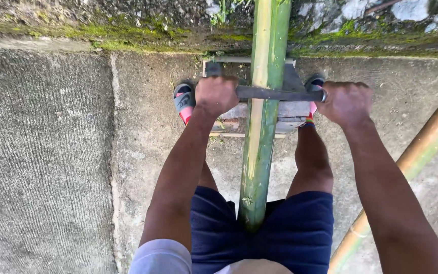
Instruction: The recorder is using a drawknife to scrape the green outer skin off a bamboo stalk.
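A: Where's the pole?

B: The green pole point(260, 127) runs between the person's knees, its long axis pointing straight away from them toward the mossy wall point(128, 30), resting on a small bench point(292, 109).

A: And the hands?

B: Both fists are closed round a dark blade point(280, 94) lying crosswise over the pole. The left hand point(215, 95) grips one end, the right hand point(347, 101) the other.

A: Anything else?

B: A second pole point(411, 162) slants across the concrete floor point(41, 152) on the right. Sandals point(184, 100) show beside the bench.
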